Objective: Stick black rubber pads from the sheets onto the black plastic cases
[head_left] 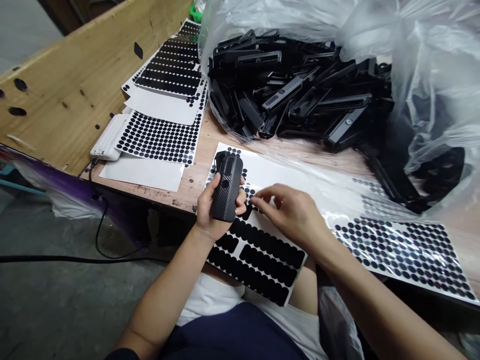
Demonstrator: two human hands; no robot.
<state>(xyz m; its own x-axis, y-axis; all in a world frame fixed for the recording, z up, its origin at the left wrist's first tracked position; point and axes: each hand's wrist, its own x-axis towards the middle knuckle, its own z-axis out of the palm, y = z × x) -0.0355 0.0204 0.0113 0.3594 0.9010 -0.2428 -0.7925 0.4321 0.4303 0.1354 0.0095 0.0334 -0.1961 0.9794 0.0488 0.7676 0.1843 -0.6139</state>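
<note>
My left hand (208,212) is wrapped round a black plastic housing with a carbon-fibre pattern (227,192), held upright above the table's front edge. A small round spot shows near the middle of its face. Just right of it, my right hand (294,215) has thumb and forefinger pinched together over a sheet of small black round stickers (244,173). Whether a sticker sits in that pinch is too small to tell. Below both hands, a sheet of larger black stickers (268,267) hangs past the table edge above my lap, with a gap in one row.
An open clear plastic bag (423,95) holds many black plastic parts (285,95) at the back. More sticker sheets (161,132) lie at left beside a white power bank (110,137) with a cable. Another dotted sheet (405,250) lies right. A wooden board (86,65) edges the left side.
</note>
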